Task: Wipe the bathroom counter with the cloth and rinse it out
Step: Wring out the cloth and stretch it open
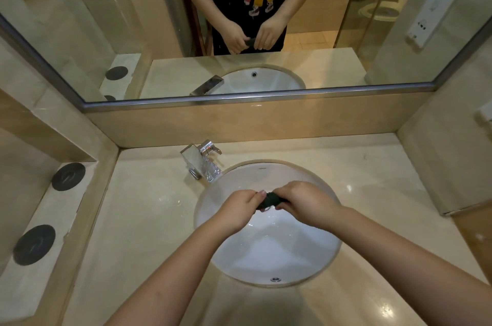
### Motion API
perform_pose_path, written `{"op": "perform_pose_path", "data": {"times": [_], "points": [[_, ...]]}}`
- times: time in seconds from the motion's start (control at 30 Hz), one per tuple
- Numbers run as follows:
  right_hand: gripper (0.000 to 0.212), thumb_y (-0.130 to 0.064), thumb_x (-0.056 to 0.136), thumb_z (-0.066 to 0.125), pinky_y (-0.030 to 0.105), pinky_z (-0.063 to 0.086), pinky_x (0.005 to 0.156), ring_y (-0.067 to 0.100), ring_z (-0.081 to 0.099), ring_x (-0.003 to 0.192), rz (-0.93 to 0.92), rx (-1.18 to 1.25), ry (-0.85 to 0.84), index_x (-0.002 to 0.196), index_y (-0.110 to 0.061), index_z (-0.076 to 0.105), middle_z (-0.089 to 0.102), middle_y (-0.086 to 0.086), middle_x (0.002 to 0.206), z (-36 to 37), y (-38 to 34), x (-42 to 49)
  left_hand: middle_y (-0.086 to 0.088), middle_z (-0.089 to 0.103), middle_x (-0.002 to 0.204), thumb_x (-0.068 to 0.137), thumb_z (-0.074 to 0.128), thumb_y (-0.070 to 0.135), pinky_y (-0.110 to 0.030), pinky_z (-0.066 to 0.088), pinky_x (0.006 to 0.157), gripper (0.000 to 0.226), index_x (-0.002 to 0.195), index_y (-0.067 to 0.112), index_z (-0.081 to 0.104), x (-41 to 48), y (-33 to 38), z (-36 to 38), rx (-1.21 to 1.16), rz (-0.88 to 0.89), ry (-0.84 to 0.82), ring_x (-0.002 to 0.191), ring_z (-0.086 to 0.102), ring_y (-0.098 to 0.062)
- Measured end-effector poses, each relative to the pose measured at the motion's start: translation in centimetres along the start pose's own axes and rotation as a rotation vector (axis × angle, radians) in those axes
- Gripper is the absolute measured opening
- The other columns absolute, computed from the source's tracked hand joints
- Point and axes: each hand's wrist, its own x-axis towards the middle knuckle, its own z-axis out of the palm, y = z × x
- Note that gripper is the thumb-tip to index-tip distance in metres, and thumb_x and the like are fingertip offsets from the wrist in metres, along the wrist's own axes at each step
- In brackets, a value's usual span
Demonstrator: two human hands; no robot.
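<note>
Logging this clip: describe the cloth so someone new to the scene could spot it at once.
Find the round white sink set in the beige counter. Above the basin, left hand and right hand grip a small bunched cloth between them. It is the only dark green thing there.

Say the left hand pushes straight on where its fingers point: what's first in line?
Left hand points rightward: the dark cloth it grips, then probably the right hand just behind.
</note>
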Motion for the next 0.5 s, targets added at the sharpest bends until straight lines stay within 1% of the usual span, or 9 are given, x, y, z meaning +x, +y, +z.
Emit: {"op": "perform_pose_path", "data": {"times": [0.07,0.1,0.17,0.2,0.27,0.3,0.37,0.43,0.5], "points": [[0.018,-0.024,0.097,0.049,0.037,0.044,0.069,0.022,0.056,0.089,-0.04,-0.069,0.113,0.105,-0.017,0.063,0.065,0.0,0.092,1.0,0.1,-0.1,0.001,0.042,0.054,0.102,0.036,0.036,-0.028,0.029,0.057,0.047,0.066,0.013,0.057,0.2,0.0,0.3,-0.214,-0.099,-0.01,0.053,0.036,-0.016],[0.014,-0.021,0.095,0.052,0.037,0.044,0.065,0.023,0.057,0.084,-0.072,-0.098,0.166,0.101,-0.015,0.063,0.066,0.001,0.088,1.5,0.3,-0.2,0.004,0.038,0.049,0.102,0.036,0.037,-0.026,0.026,0.053,0.048,0.064,0.013,0.054,0.2,0.1,0.4,-0.338,-0.156,-0.028,0.049,0.032,-0.015],[0.003,-0.014,0.084,0.065,0.033,0.042,0.051,0.023,0.057,0.067,-0.131,-0.187,0.259,0.087,-0.015,0.064,0.064,-0.001,0.073,2.3,0.6,-0.4,0.007,0.03,0.045,0.102,0.036,0.04,-0.023,0.021,0.048,0.048,0.065,0.014,0.049,0.0,0.1,0.9,-0.544,-0.258,-0.102,0.044,0.025,-0.012],[0.007,-0.013,0.08,0.069,0.03,0.04,0.046,0.021,0.055,0.06,-0.163,-0.199,0.305,0.08,-0.015,0.063,0.062,-0.003,0.066,2.7,0.8,-0.5,0.007,0.027,0.045,0.102,0.035,0.042,-0.023,0.018,0.047,0.047,0.065,0.015,0.047,-0.2,0.0,1.1,-0.634,-0.306,-0.152,0.043,0.021,-0.011],[0.006,-0.018,0.083,0.062,0.027,0.039,0.043,0.019,0.052,0.054,-0.196,-0.184,0.336,0.077,-0.016,0.062,0.06,-0.005,0.061,3.0,1.2,-0.6,0.007,0.022,0.048,0.101,0.035,0.045,-0.023,0.016,0.046,0.046,0.065,0.016,0.043,-0.4,-0.1,1.4,-0.798,-0.388,-0.247,0.043,0.017,-0.01],[0.013,-0.022,0.086,0.055,0.027,0.04,0.043,0.019,0.054,0.055,-0.198,-0.178,0.341,0.078,-0.016,0.063,0.061,-0.005,0.063,3.2,1.3,-0.8,0.007,0.021,0.048,0.1,0.036,0.046,-0.023,0.016,0.045,0.046,0.066,0.017,0.042,-0.5,-0.2,1.5,-0.851,-0.41,-0.278,0.043,0.016,-0.01],[0.018,-0.027,0.09,0.051,0.03,0.043,0.051,0.02,0.058,0.067,-0.147,-0.102,0.257,0.088,-0.018,0.066,0.065,-0.005,0.073,3.1,1.4,-0.9,0.007,0.022,0.051,0.1,0.035,0.047,-0.022,0.019,0.046,0.045,0.068,0.017,0.043,-0.5,-0.4,1.7,-0.837,-0.404,-0.302,0.045,0.018,-0.011],[0.013,-0.027,0.092,0.055,0.033,0.045,0.063,0.018,0.059,0.078,-0.047,0.015,0.064,0.098,-0.022,0.065,0.067,-0.004,0.084,2.1,1.5,-0.8,0.006,0.027,0.054,0.101,0.034,0.048,-0.022,0.026,0.051,0.044,0.074,0.016,0.048,-0.7,-0.7,1.8,-0.726,-0.353,-0.309,0.048,0.027,-0.012],[0.013,-0.027,0.09,0.059,0.033,0.043,0.066,0.016,0.057,0.075,0.027,0.107,-0.074,0.1,-0.024,0.066,0.067,-0.004,0.084,1.2,1.4,-0.8,0.005,0.04,0.058,0.101,0.036,0.046,-0.022,0.038,0.059,0.042,0.084,0.013,0.057,-0.9,-0.9,1.9,-0.642,-0.309,-0.302,0.053,0.042,-0.012]]}}
